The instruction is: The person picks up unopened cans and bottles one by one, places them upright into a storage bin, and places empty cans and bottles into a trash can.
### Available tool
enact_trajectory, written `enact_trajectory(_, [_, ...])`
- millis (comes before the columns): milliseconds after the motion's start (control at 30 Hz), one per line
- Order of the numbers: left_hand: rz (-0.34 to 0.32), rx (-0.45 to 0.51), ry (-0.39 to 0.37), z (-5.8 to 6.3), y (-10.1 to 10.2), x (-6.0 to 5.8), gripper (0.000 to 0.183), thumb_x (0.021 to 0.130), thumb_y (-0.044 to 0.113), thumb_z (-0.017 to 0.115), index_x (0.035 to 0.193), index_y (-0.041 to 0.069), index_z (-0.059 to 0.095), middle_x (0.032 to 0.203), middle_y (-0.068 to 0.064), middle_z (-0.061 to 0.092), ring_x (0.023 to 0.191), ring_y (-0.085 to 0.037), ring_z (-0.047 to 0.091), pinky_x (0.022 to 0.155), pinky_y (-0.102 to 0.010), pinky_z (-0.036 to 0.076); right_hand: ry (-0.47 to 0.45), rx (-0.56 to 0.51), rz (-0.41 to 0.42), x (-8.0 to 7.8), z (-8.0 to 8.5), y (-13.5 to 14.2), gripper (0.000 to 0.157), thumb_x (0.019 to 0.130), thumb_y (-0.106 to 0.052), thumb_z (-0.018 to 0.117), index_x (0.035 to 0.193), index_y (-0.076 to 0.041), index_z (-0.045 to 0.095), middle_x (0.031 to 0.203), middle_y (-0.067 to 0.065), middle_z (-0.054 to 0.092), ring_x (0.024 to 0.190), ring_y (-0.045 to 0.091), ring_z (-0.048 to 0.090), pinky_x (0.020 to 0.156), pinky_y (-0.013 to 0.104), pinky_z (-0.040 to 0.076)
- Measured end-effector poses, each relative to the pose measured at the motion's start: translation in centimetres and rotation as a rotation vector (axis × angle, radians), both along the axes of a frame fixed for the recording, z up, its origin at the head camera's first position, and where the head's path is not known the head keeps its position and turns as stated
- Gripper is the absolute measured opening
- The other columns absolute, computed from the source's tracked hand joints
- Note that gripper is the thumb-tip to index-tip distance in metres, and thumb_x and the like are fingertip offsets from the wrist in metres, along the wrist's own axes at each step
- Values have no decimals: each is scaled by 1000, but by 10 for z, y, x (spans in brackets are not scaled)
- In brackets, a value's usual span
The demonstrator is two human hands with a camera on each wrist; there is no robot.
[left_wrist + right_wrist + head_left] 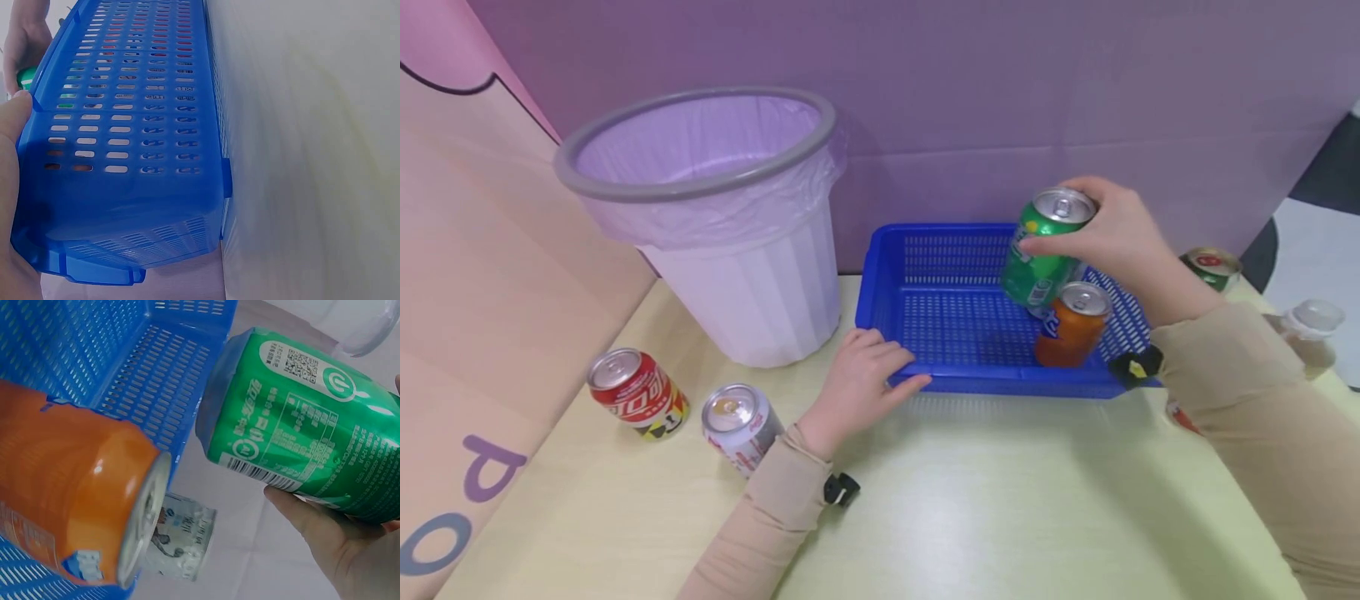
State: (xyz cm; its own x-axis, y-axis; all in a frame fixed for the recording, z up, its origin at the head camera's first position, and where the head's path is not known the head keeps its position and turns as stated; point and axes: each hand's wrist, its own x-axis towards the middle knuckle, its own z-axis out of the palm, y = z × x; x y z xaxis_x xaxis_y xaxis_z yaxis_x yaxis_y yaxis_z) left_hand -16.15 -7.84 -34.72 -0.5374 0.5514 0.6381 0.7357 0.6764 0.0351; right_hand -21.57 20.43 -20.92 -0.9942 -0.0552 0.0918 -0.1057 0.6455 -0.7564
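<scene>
My right hand (1112, 237) grips a green soda can (1037, 258) by its upper part, thumb in front. That can is over the right half of a blue plastic basket (880, 283); in the right wrist view its base hangs tilted above the basket's edge. An orange soda can (1070, 329) stands inside the basket near the front right. At the basket's front left corner my left hand (865, 383) holds the rim, its thumb along the front edge. In the left wrist view the perforated basket side (119, 119) fills the middle, with much of that hand out of frame.
Left of the basket stands a white bin (752, 292) with a liner. A red can (636, 396) and a silver can (741, 425) stand before it. Past my right arm are a dark green can (1213, 265) and a clear bottle (1313, 321). A purple wall (962, 108) rises behind.
</scene>
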Motion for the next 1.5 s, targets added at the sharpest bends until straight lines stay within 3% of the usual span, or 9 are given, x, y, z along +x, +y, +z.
enact_trajectory(667, [-8,9,-21,1,1,-2,27,84,40,65,85,13,70,79,3,70,70,-14,50,76,-32,38,-17,-6,-29,-36,-16,-15,86,73,-40,79,140,-5,38,134,20,48,117,34,49,96,53,42])
enact_trajectory(933, [-5,0,-17,0,0,-2,26,84,39,67,84,14,70,78,4,70,70,-14,50,77,-32,38,5,34,-40,-43,-19,-22,88,73,-39,79,141,-2,36,135,22,48,118,35,48,97,53,41])
enact_trajectory(1500, [-3,-2,-20,0,2,2,28,84,42,65,85,14,70,78,4,70,69,-13,48,76,-31,37,35,77,-21,-51,-38,-26,79,73,-32,79,133,3,42,126,25,53,112,38,52,94,52,42])
